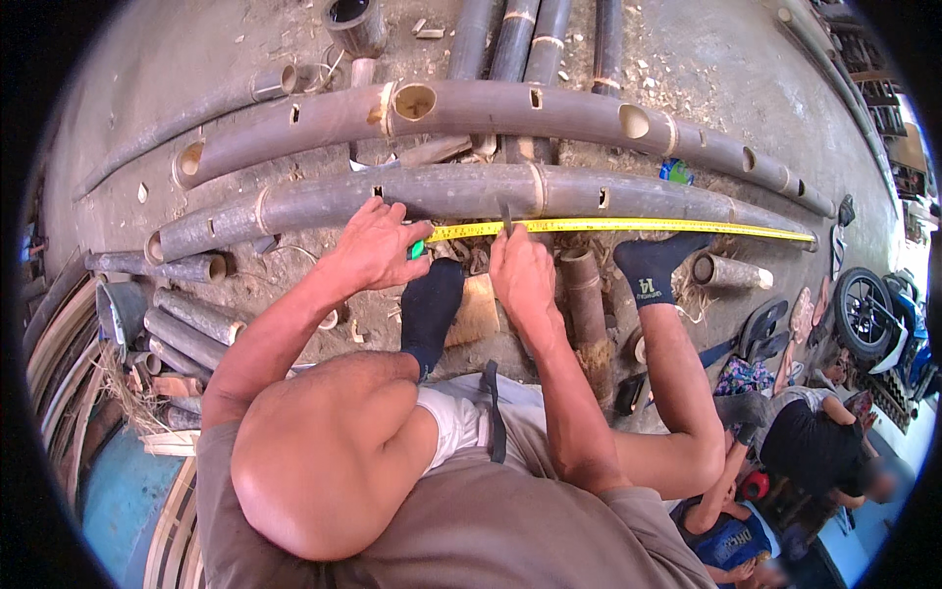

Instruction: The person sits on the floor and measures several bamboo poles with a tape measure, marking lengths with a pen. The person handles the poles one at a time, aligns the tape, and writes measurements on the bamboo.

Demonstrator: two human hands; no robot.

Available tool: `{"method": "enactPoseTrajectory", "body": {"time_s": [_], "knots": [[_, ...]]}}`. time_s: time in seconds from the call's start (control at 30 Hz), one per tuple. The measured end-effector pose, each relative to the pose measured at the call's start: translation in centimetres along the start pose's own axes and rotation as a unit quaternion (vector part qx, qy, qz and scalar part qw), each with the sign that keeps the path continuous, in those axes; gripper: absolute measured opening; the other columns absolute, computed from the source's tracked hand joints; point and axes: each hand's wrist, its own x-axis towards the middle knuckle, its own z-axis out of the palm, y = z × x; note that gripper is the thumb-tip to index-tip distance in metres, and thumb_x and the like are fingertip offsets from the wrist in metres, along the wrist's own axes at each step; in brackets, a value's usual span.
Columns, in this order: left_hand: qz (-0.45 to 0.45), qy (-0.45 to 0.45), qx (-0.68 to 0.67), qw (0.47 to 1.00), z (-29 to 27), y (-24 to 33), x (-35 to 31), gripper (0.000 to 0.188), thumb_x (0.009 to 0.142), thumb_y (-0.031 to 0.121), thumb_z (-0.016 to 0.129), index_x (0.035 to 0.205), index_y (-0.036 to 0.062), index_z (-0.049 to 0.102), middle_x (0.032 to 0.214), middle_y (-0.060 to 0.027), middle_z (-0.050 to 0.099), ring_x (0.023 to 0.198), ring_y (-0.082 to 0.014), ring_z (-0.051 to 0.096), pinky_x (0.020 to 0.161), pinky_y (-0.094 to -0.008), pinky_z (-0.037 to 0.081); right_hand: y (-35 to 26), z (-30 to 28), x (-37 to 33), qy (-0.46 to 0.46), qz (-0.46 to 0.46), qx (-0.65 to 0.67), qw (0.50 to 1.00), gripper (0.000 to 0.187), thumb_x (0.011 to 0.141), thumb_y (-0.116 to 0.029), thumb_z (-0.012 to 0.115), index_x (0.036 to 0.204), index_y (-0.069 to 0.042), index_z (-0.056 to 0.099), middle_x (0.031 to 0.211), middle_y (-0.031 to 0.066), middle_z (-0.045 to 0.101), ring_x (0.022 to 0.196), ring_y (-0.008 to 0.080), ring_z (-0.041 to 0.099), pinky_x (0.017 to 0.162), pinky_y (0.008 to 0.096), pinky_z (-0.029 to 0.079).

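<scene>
A seated worker measures a long bamboo pole [471, 191] lying across the middle of the frame on a dusty concrete floor [706, 59]. A yellow tape measure [628, 226] is already drawn out along the pole's near edge, running from centre frame to the right. The left hand [378, 245] presses flat on the pole at the tape's green case end, fingers spread and holding it down rather than gripping. The right hand [520, 270], just right of it, is closed around a thin dark tool [506, 216] whose tip meets the tape — whether it is a blade or a marker cannot be told. Both dark-socked feet brace against the pole. The pole already carries cut slots and holes, as does a second pole [510, 108] above it — so by appearance, layout is mid-way, with the mark at the tool's tip not yet visible. Loose bamboo offcuts lie at left; other people sit at lower right.
</scene>
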Motion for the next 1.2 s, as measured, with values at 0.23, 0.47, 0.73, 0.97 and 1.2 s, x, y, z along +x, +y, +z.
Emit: {"method": "enactPoseTrajectory", "body": {"time_s": [0.23,0.47,0.73,0.97,1.2], "knots": [[0.017,0.019,0.026,0.999,1.5,0.2,-0.6,0.053,0.086,0.048,0.068,0.125,0.0121,0.074,0.101,-0.0247,0.066,0.102,-0.0399,0.065,0.104,-0.0481,0.042,1.3,-0.5,-2.1,0.003,0.01,0.027,1.0,0.029,0.105,-0.025,0.054,0.1,0.003,0.061,0.078,0.0341,0.068,0.077,0.0548,0.069,0.071,0.0618,0.055],[0.008,0.032,0.014,0.999,0.8,0.2,-0.1,0.053,0.086,0.046,0.069,0.127,0.0128,0.073,0.101,-0.0243,0.065,0.102,-0.0397,0.065,0.106,-0.0492,0.041,1.6,0.0,0.7,0.025,-0.023,0.035,0.999,0.029,0.104,-0.023,0.056,0.098,0.005,0.06,0.075,0.0326,0.068,0.075,0.0528,0.069,0.068,0.0607,0.054],[0.005,0.023,0.009,1.0,0.7,0.1,-0.3,0.055,0.085,0.046,0.069,0.13,0.0136,0.072,0.1,-0.0235,0.064,0.102,-0.0396,0.066,0.106,-0.0501,0.04,1.6,0.7,0.5,0.035,-0.032,0.035,0.998,0.026,0.104,-0.02,0.057,0.094,0.004,0.06,0.073,0.032,0.066,0.074,0.0521,0.068,0.064,0.0584,0.053],[0.022,0.056,0.0,0.998,0.8,-0.5,-1.0,0.054,0.085,0.044,0.07,0.128,0.0119,0.071,0.098,-0.0218,0.064,0.103,-0.0392,0.064,0.104,-0.0503,0.04,4.6,0.3,-8.3,-0.045,0.099,0.068,0.992,0.03,0.103,-0.025,0.057,0.094,0.004,0.059,0.077,0.0326,0.068,0.076,0.057,0.067,0.069,0.0639,0.053],[0.018,0.068,-0.088,0.994,-2.1,1.6,-1.5,0.051,0.087,0.037,0.072,0.13,0.0097,0.069,0.101,-0.0184,0.064,0.099,-0.0405,0.062,0.096,-0.0496,0.046,11.5,5.2,-14.1,-0.04,0.151,-0.024,0.987,0.032,0.101,-0.033,0.058,0.105,-0.002,0.059,0.082,0.0302,0.071,0.075,0.0512,0.071,0.07,0.0623,0.057]]}}
